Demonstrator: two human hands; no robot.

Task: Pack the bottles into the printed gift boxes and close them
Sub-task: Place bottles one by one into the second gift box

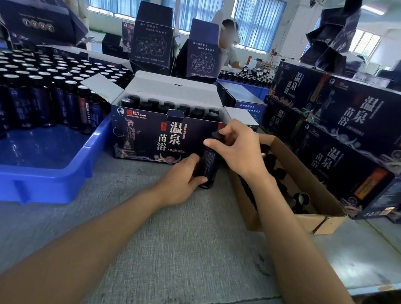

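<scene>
A dark bottle [210, 163] stands upright on the grey table just in front of an open printed gift box [152, 136]. My left hand [180, 181] grips the bottle's body low down. At the bottle's top, my right hand [237, 147] pinches the black cap [217, 136]. The gift box holds two rows of capped bottles [169, 107], and its white flaps stand open.
A blue tray [38, 163] with many silver-topped bottles sits at the left. A brown carton [311, 189] of black caps lies at the right. Closed printed boxes [354, 130] are stacked at far right, upright open boxes stand behind, and a person works beyond them.
</scene>
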